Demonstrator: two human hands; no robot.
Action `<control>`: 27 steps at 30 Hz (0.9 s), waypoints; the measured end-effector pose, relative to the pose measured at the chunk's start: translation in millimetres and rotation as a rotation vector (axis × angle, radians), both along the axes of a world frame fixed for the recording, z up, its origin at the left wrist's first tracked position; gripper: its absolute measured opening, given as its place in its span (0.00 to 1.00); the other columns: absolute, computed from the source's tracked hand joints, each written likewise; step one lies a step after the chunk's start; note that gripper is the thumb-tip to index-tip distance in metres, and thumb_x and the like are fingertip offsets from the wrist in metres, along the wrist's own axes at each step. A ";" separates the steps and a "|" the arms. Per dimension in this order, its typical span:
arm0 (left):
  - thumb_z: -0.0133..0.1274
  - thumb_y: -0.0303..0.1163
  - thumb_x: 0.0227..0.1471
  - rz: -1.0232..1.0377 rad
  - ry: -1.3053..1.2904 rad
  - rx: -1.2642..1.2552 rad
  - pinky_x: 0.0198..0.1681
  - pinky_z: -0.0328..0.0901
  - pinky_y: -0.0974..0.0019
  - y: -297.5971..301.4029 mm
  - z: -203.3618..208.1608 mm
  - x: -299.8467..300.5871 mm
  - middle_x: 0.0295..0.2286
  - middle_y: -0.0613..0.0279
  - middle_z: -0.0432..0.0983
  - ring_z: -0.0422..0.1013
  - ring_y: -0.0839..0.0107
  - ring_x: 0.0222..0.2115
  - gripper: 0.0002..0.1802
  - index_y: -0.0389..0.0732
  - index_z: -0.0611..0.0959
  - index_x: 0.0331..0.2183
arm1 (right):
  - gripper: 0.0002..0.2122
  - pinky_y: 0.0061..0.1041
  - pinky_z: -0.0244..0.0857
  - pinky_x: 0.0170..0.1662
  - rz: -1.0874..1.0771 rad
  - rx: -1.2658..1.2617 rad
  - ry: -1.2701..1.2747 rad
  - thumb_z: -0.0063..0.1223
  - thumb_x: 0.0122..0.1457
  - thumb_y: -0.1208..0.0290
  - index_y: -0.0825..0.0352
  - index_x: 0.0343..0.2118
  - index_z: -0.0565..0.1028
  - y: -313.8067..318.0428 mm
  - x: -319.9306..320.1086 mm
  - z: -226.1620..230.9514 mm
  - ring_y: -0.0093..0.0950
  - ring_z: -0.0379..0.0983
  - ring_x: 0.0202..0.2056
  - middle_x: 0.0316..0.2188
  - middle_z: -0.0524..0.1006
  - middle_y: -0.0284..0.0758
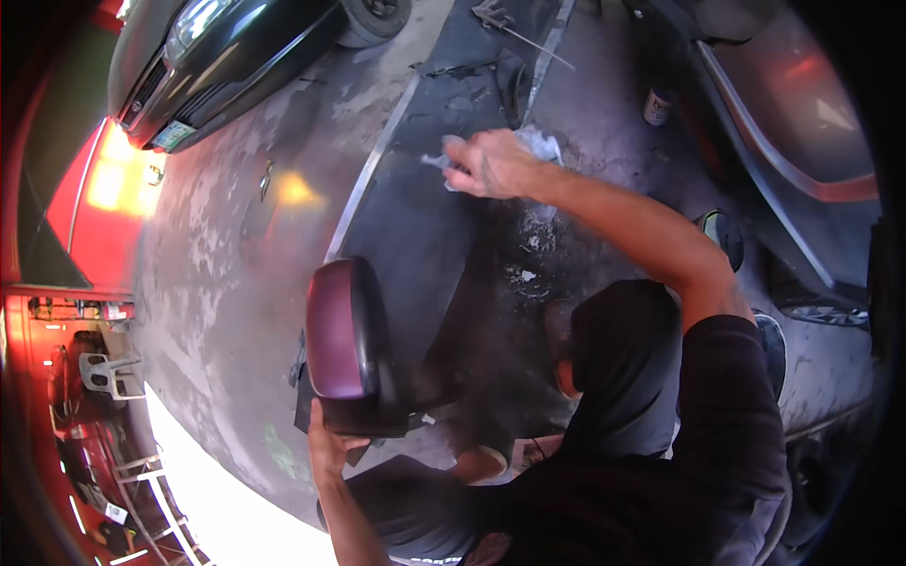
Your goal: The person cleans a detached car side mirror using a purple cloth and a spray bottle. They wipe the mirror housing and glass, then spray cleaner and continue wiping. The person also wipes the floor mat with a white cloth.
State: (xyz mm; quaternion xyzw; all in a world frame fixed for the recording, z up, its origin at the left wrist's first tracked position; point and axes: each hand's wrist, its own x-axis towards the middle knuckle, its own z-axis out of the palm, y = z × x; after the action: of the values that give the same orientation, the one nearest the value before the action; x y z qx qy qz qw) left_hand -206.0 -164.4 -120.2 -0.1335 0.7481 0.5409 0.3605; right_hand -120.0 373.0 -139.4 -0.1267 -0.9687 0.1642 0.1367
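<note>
A car side mirror (334, 330) with a maroon painted shell and black base stands in front of me, left of centre. My left hand (328, 443) is closed on its lower end, thumb up along the shell; some of the fingers are hidden behind it. Farther off and to the right, my right hand (493, 165) is raised over a dark strip on the floor, apart from the mirror. Its fingers are closed round a crumpled whitish rag (541, 144), which pokes out on both sides and is slightly blurred.
A dark car (236, 71) stands at the far left, and another dark car body (793, 123) is on the right. Near that one is a white can (657, 107). Metal tools (493, 13) lie at the top. A white plastic chair (109, 375) stands at left.
</note>
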 end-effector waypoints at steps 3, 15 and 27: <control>0.39 0.63 0.64 -0.127 0.028 -0.191 0.17 0.76 0.63 -7.1 11.5 -3.1 0.33 0.41 0.82 0.82 0.54 0.26 0.41 0.28 0.76 0.49 | 0.17 0.47 0.71 0.39 -0.054 -0.075 0.014 0.62 0.58 0.59 0.64 0.44 0.73 14.0 17.4 31.4 0.50 0.78 0.34 0.28 0.80 0.49; 0.57 0.32 0.62 -0.802 1.184 -0.034 0.37 0.71 0.66 247.1 93.1 -40.0 0.32 0.54 0.82 0.78 0.68 0.31 0.15 0.30 0.82 0.44 | 0.35 0.40 0.74 0.47 -0.218 0.188 -0.284 0.57 0.62 0.62 0.48 0.71 0.55 90.2 48.4 8.9 0.43 0.80 0.43 0.49 0.78 0.44; 0.56 0.31 0.54 -0.968 1.728 -0.186 0.60 0.63 0.49 576.8 -41.9 -134.2 0.60 0.44 0.65 0.64 0.40 0.58 0.29 0.38 0.74 0.58 | 0.20 0.35 0.75 0.46 -0.109 -0.071 0.189 0.56 0.64 0.67 0.58 0.59 0.75 107.8 106.0 -18.0 0.41 0.79 0.44 0.48 0.79 0.42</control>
State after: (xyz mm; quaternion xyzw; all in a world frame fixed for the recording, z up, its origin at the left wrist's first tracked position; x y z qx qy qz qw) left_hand -340.1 412.4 -162.1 0.5982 0.7671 0.1861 -0.1385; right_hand -14.0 480.8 -157.4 -0.1680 -0.9366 0.2022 0.2316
